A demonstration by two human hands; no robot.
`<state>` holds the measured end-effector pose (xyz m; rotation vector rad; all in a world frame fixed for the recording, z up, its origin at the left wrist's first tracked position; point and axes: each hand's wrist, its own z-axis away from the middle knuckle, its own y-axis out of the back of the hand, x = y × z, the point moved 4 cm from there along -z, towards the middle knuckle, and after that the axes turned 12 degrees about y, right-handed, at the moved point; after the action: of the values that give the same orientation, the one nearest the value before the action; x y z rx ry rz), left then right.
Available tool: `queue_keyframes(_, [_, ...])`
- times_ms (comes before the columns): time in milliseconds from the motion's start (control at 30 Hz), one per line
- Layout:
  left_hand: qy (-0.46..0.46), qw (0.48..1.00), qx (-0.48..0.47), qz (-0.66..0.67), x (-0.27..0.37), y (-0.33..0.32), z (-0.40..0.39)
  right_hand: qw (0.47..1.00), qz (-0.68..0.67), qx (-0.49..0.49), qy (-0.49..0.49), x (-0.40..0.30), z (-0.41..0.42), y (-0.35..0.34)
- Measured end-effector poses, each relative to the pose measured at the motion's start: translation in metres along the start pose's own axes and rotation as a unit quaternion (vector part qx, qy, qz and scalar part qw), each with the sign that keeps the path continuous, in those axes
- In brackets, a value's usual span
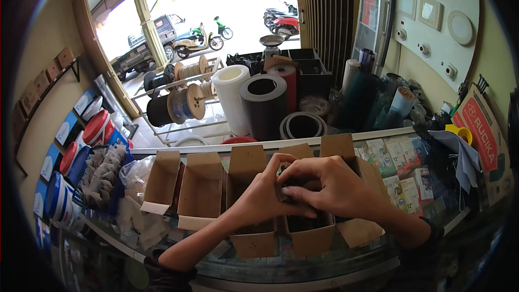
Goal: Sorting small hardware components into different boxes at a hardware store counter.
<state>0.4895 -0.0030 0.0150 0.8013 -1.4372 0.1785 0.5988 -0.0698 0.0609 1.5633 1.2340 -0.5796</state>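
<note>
Both my hands meet above a row of open cardboard boxes on a glass counter. My left hand (265,194) and my right hand (324,182) are bent around a small dark object (285,195), mostly hidden by the fingers, so its kind cannot be told. Beneath them stands an open cardboard box (311,243) with dark contents. To its left, another cardboard box (253,245) lies partly under my left forearm. Further left are two open cardboard boxes (200,202) (161,186) whose brown insides show. At the right, a cardboard box (359,233) is partly covered by my right hand.
Small clear plastic bags (144,223) lie on the counter's left side, near a blue basket (117,198) of packets. Packaged goods (399,158) show under the glass (442,211) at right. Beyond the counter's edge (178,149) stand large sheet rolls (263,109) and cable spools (186,103).
</note>
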Motion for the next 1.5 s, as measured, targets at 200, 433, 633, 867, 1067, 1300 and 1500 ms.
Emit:
queue_keyframes(200, [0.025, 0.999, -0.005, -0.026, 0.003, 0.006, 0.006, 0.999, 0.038, -0.010, 0.006, -0.016, -0.001, -0.003])
queue_keyframes(433, [-0.021, 0.999, -0.026, 0.019, 0.013, 0.008, 0.011, 0.997, 0.061, -0.021, 0.031, -0.026, -0.001, -0.004])
queue_keyframes(633, [-0.129, 0.991, -0.041, 0.007, 0.033, 0.003, 0.007, 0.992, 0.081, 0.003, 0.092, -0.044, -0.001, 0.003])
queue_keyframes(867, [-0.035, 0.953, -0.138, 0.267, 0.010, 0.002, 0.005, 0.974, 0.164, 0.007, 0.158, -0.065, 0.006, 0.012])
queue_keyframes(1067, [-0.101, 0.962, -0.101, 0.231, 0.016, -0.001, 0.013, 0.958, 0.195, -0.073, 0.196, -0.058, 0.006, -0.009])
queue_keyframes(1300, [-0.103, 0.934, -0.122, 0.318, 0.015, -0.007, 0.017, 0.950, 0.219, -0.091, 0.205, -0.074, -0.002, -0.015])
queue_keyframes(1500, [-0.053, 0.926, -0.116, 0.355, 0.004, 0.001, 0.023, 0.886, 0.405, -0.074, 0.214, -0.103, -0.006, -0.021])
